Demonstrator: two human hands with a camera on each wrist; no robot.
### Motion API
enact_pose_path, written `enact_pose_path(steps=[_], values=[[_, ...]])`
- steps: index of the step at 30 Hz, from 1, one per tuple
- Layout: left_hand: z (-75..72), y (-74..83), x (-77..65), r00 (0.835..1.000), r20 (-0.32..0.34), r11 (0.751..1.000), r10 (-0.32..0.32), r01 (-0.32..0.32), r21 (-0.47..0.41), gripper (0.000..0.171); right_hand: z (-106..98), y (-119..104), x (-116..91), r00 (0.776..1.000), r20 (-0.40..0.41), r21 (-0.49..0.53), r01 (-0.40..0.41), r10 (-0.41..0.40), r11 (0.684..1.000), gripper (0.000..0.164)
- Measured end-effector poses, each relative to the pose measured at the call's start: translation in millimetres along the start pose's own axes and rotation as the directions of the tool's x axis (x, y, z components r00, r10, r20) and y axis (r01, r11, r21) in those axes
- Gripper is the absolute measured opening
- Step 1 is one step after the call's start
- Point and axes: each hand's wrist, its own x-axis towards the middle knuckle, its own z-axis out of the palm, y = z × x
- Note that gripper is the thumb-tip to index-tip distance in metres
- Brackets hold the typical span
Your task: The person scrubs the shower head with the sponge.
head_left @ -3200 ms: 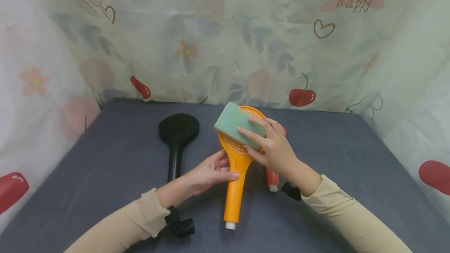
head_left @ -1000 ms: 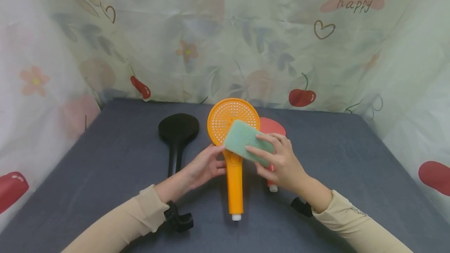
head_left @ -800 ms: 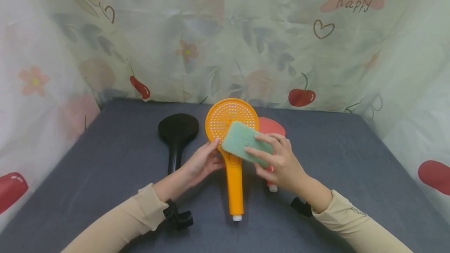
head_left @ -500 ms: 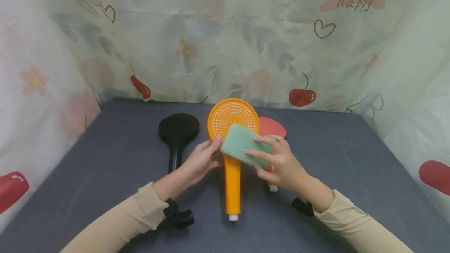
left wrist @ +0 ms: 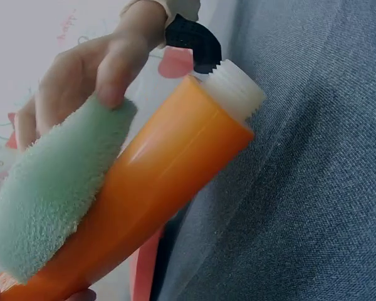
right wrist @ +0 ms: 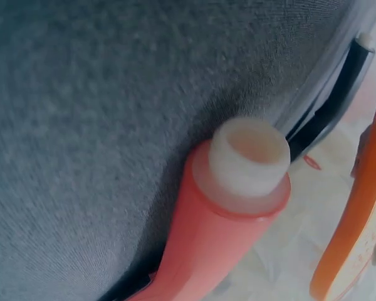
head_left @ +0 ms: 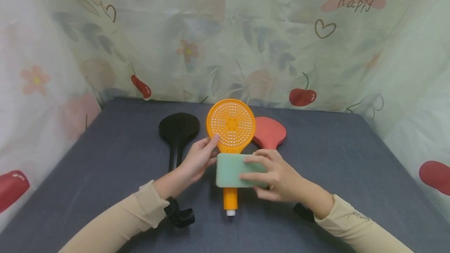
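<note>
The orange shower head is being pinched at its lower rim by the left hand, while the right hand is gripping a green sponge against its handle; hard rubbing could be twisting it loose, dropping it onto the grey table below.

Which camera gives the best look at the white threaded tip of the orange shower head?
The left wrist view: the white tip is large there, threads visible. The head view shows it small, at the end of the orange shower head. The right wrist view misses it, catching only another part of that shower head.
</note>
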Motion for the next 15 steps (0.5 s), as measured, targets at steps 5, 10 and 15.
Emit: enact_pose_path(steps=[5, 10, 15], values=[[0.4, 0.8, -0.5, 1.0, -0.007, 1.0, 0.001, -0.001, 0.025, 0.045, -2.5, 4.7, 5.0, 0.997, -0.038, -0.031, -0.07, 0.069, 0.997, 0.032], [0.8, 0.5, -0.8, 1.0, -0.017, 1.0, -0.002, 0.002, 0.03, 0.046, -2.6, 4.0, 6.8, 0.999, -0.029, 0.017, -0.042, 0.042, 0.999, 0.031], [-0.3, 1.4, -0.3, 0.997, -0.075, 1.0, 0.008, -0.008, 0.001, 0.046, 1.2, -3.3, 5.1, 0.998, 0.022, 0.124, 0.063, -0.066, 0.99, 0.029]])
